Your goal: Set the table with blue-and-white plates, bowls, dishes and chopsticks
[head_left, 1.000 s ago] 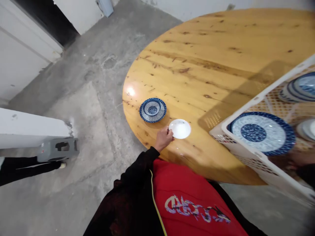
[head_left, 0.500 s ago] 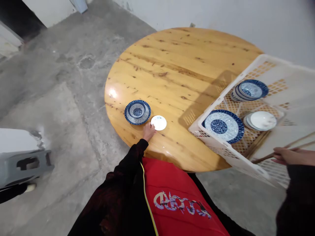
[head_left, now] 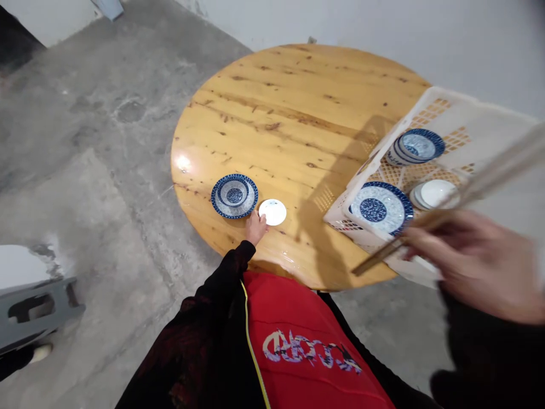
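Clock: read every hour from the middle of the round table (head_left: 255, 136), with 6 o'clock toward your red shirt (head_left: 315, 341).
Left hand: you have your left hand (head_left: 256, 228) at 7 o'clock, thumb and fingertips pinched together on the rim of the small white plate (head_left: 273, 212), gripping it at about its own 8 o'clock.
Small white plate: it lies face up at 7 o'clock; you cannot tell from this angle whether its base fully rests on the wood.
Blue plate: the blue plate (head_left: 252, 203) sits on the table at 8 o'clock, just beside the small white plate, and carries a blue bowl (head_left: 234, 196) in its middle.
Right hand: your right hand (head_left: 481, 258), blurred, is between 4 and 5 o'clock, in front of the basket, with the fingers closed around the chopsticks (head_left: 383, 253).
Chopsticks: they slant, lower ends over the table edge at 5 o'clock, blurred upper ends toward 3 o'clock; you cannot count them.
Basket: the white basket (head_left: 498, 133) stands at 3 to 4 o'clock; inside, by its own clock, are stacked bowls (head_left: 419, 146) at 12, a larger plate (head_left: 374, 209) at 8 and white dishes (head_left: 436, 193) at 4.
Floor: a grey stool (head_left: 70, 301) is well apart at 8 o'clock, with a pale shoe (head_left: 41, 352) near it.
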Demonstrator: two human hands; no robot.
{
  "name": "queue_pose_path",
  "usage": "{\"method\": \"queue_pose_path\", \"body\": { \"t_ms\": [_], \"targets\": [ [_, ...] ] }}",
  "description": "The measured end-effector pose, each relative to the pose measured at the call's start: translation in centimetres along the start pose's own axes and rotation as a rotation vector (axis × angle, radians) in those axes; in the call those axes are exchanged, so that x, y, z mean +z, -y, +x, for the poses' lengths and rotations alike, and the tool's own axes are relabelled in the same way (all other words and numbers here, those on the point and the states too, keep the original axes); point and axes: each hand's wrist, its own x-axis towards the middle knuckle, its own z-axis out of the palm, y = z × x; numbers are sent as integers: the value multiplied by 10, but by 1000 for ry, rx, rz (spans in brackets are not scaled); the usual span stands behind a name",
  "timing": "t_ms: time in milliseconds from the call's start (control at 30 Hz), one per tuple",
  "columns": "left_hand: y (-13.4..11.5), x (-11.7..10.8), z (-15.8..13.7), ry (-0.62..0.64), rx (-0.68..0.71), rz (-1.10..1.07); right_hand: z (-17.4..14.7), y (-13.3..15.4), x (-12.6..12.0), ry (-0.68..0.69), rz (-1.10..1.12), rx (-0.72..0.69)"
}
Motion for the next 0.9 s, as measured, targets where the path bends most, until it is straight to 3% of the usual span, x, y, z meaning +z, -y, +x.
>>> {"method": "queue_pose_path", "body": {
  "t_ms": [100, 167, 233, 333, 400, 500, 700, 900],
  "targets": [
    [-3, -16, -10, 13, 38, 110, 22, 18, 90, 288, 448, 68],
    [-3, -30, -23, 54, 70, 206, 31, 23, 147, 382, 623, 191],
    [0, -41, -40, 197, 72, 191, 35, 21, 195, 408, 741, 293],
    [8, -48, -61, 492, -18, -87, 35, 13, 242, 412, 804, 451],
    [14, -48, -69, 604, -103, -281, 33, 7, 260, 415, 813, 525],
    [21, -49, -72, 648, -154, -397, 30, 0, 275, 446, 840, 557],
    [26, -59, -64, 664, -114, -333, 26, -4, 290, 477, 862, 520],
    [31, -55, -50, 644, -41, -235, 26, -10, 295, 507, 840, 517]
  ]
}}
